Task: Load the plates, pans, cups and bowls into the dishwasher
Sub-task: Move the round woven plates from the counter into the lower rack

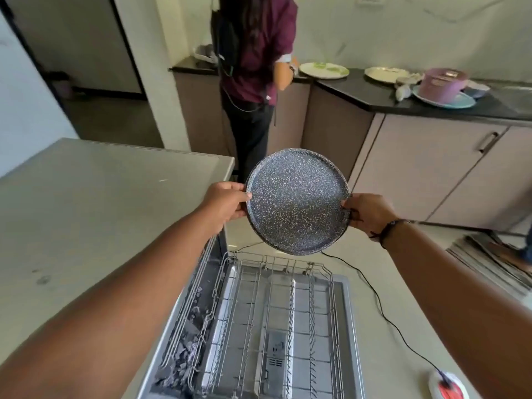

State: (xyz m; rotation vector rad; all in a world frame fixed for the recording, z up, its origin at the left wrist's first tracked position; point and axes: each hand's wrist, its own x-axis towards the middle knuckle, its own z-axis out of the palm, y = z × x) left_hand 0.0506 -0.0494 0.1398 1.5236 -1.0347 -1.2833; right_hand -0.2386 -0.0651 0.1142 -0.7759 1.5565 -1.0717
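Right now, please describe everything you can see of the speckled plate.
The plate is round and flat with a low raised rim, dark blue-grey with fine white speckles; it looks like enamel or stone-coated metal. It appears clean. It is tilted, its face toward the camera, in the air above the far end of the empty rack. The left hand pinches its left edge and the right hand its right edge.

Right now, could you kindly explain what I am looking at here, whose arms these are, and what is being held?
There is no machine. One camera, worn on a person's head, looks forward and down, so the arms are that person's own. The left hand and right hand grip opposite edges of a speckled round pan, held in the air above the wire rack pulled out of an open dishwasher. Nothing is loaded in the part of the rack that shows. On the black counter behind wait plates and a pink pot. Another person stands there.
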